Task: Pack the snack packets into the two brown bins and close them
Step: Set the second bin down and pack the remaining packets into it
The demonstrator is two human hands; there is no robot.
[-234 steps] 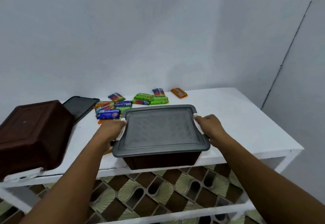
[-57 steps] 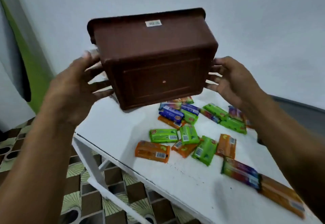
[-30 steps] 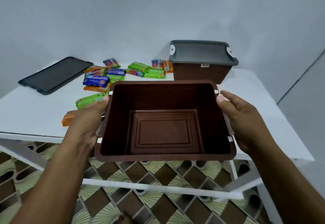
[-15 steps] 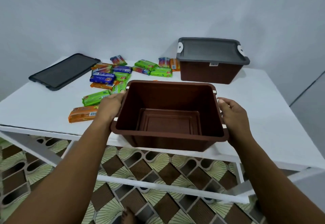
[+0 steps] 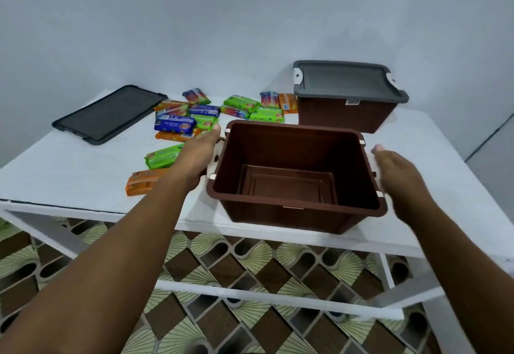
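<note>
Both let go: left hand [image 5: 199,156] and right hand [image 5: 399,171], fingers straight, beside the brown plastic bin [image 5: 281,216] on the white tabletop [image 5: 69,175].

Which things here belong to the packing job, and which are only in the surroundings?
For the job: open brown plastic bin; second brown plastic bin under a grey lid; loose dark grey plastic lid; colourful snack packets.
Only nearby: white table; patterned brown-and-green floor tiles.

right hand [image 5: 398,178] blurred, lidded bin [image 5: 347,116] contents hidden
</note>
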